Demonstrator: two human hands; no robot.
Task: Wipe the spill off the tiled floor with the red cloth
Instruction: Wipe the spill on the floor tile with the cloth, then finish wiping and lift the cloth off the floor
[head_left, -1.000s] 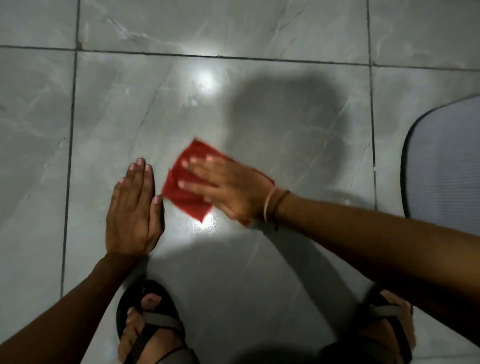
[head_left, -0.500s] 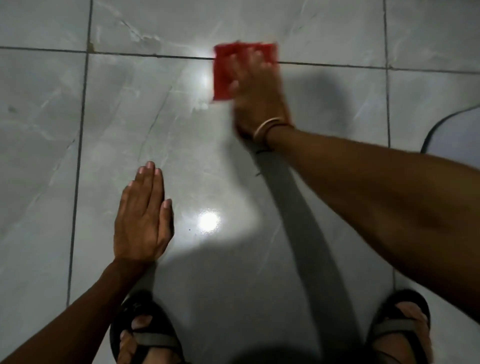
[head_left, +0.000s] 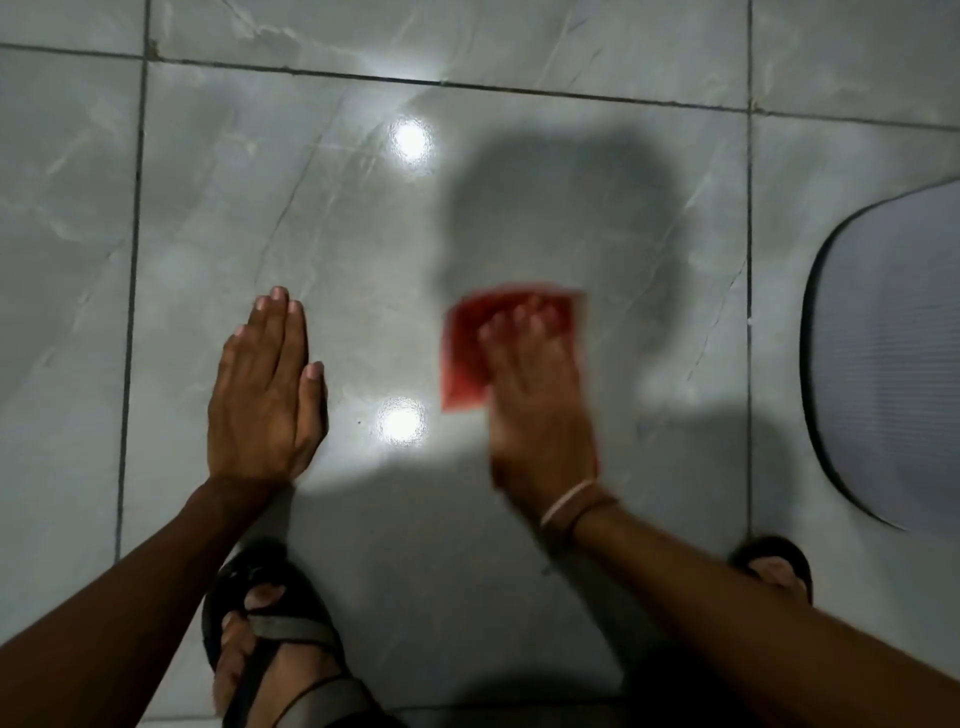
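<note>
A red cloth (head_left: 462, 348) lies flat on the grey marbled floor tile (head_left: 337, 234), right of centre and blurred by motion. My right hand (head_left: 537, 410) presses down on it with fingers spread, covering its right half. My left hand (head_left: 262, 395) rests palm down on the same tile to the left, fingers together, holding nothing. The tile is glossy with two bright light reflections. I cannot make out a distinct spill on it.
A grey ribbed mat (head_left: 893, 353) with a dark rim lies at the right edge. My feet in dark sandals stand at the bottom, the left foot (head_left: 270, 639) and the right foot (head_left: 774, 566). Dark grout lines run along the tile's top and sides.
My right hand has dragged the red cloth back from the far grout line toward me and slightly right. My left hand stays planted on the tile.
</note>
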